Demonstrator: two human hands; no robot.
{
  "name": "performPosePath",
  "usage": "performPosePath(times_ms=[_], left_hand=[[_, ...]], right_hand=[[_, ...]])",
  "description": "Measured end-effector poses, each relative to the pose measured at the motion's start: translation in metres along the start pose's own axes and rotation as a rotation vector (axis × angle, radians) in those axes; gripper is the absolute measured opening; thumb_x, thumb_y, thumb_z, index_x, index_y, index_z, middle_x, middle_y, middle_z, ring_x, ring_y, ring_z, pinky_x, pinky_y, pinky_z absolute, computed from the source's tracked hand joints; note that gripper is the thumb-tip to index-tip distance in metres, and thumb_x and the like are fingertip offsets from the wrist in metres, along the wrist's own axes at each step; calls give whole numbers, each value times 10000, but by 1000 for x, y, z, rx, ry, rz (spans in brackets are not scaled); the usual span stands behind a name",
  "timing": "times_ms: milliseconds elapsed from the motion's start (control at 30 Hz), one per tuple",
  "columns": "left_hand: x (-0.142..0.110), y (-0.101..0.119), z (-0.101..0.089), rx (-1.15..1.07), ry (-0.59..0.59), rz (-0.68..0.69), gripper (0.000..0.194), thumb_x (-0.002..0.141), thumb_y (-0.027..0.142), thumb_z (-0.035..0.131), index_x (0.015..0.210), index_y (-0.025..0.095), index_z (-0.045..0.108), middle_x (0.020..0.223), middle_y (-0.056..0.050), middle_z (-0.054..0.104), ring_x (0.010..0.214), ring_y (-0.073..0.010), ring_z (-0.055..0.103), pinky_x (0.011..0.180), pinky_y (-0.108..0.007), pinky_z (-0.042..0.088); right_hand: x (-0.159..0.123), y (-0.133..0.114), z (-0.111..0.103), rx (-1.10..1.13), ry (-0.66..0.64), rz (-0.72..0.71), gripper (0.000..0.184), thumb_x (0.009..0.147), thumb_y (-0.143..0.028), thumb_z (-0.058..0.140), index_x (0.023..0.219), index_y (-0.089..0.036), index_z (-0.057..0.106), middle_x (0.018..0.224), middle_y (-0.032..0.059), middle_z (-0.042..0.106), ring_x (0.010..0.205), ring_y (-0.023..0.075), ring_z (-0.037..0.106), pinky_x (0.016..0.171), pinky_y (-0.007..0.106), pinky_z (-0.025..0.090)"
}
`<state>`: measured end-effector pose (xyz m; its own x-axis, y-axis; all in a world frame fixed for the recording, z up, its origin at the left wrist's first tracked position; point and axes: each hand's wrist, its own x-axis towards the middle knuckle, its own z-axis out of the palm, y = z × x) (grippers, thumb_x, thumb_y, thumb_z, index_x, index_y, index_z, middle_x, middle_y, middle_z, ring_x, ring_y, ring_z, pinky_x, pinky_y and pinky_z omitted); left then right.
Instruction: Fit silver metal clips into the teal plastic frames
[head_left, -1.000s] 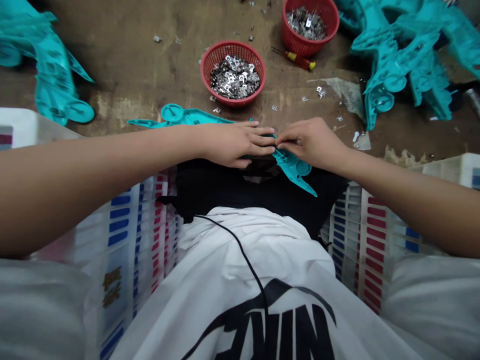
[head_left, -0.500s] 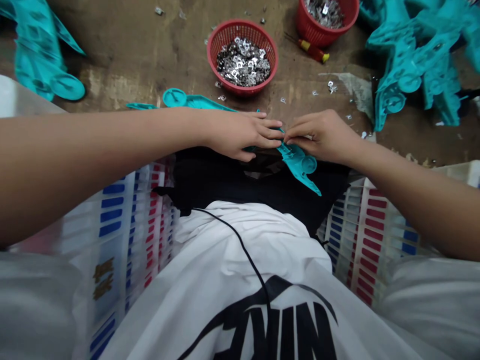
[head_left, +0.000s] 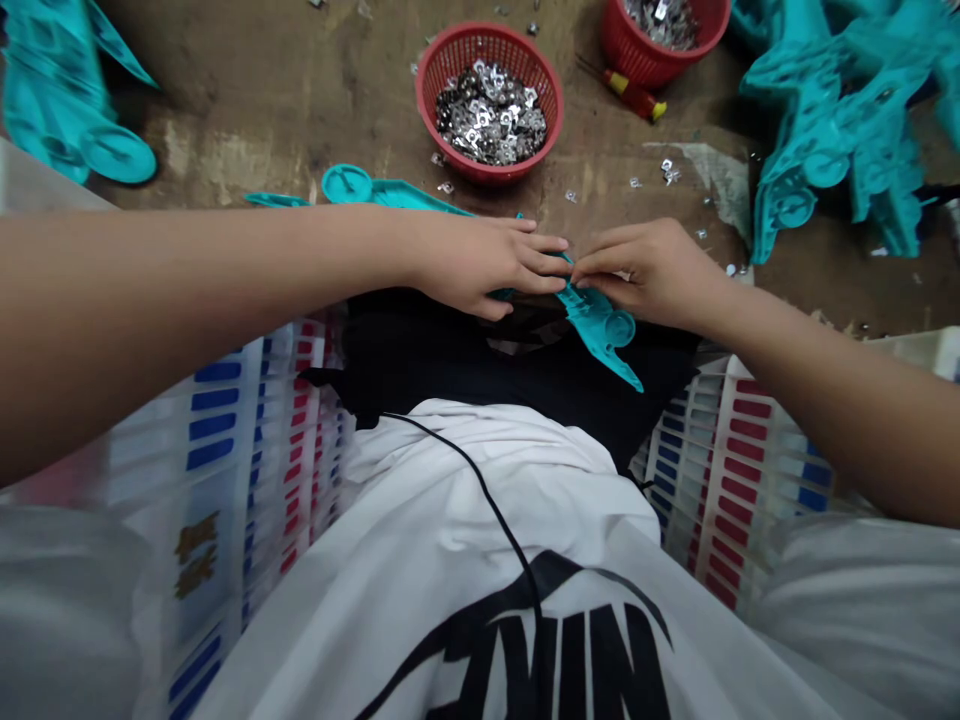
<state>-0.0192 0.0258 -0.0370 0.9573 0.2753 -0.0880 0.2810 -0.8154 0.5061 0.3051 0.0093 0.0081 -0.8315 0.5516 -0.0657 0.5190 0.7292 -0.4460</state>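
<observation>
A long turquoise plastic part (head_left: 602,325) lies across the table's near edge, its pointed end hanging over the lap. My left hand (head_left: 499,262) rests flat on its middle, fingers stretched and slightly apart, covering much of it. Beside those fingertips, my right hand (head_left: 649,268) is closed in a pinch at the part's edge. Whatever sits between its thumb and fingers is hidden or too small to name. Beyond my hands stands a red basket (head_left: 489,172) filled with small shiny metal clips (head_left: 491,115).
A second red basket (head_left: 637,60) of metal pieces stands at the back, a red-and-yellow-handled screwdriver (head_left: 634,95) beside it. More turquoise parts are piled at right (head_left: 825,130) and left (head_left: 60,100). Loose clips (head_left: 670,172) dot the table. Plastic crates (head_left: 739,470) flank the lap.
The view has shifted slightly. Both hands keep the same pose on the turquoise part, and nothing has visibly been picked up or let go.
</observation>
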Motion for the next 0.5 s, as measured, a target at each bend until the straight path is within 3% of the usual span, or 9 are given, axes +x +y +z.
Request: performPosePath(times_ms=[133, 333, 500], left_hand=[[1, 0, 1, 31, -30, -17, 855, 1084, 482, 704, 1932, 383, 662, 2064, -12, 582, 2014, -406, 392, 1659, -653, 272], [4, 1, 0, 32, -53, -41, 855, 1083, 531, 708, 1923, 381, 666, 2058, -5, 590, 2023, -402, 369, 1661, -647, 275], [3, -2, 1, -49, 2, -27, 818, 1054, 550, 741, 1860, 409, 732, 2016, -1, 646, 2013, -438, 387, 1655, -666, 303]], right_hand=[[0, 5, 5, 19, 71, -102, 328, 1262, -319, 651, 1179, -269, 964, 1225, 113, 973, 1058, 293, 888, 943, 425, 634], [-4, 6, 7, -87, 87, -111, 372, 1286, -309, 624, 1247, -248, 989, 1196, 132, 969, 1067, 300, 891, 916, 417, 634], [-9, 3, 12, -161, 87, -64, 401, 1294, -319, 601, 1358, -251, 991, 1215, 130, 959, 1080, 311, 893, 911, 415, 637]])
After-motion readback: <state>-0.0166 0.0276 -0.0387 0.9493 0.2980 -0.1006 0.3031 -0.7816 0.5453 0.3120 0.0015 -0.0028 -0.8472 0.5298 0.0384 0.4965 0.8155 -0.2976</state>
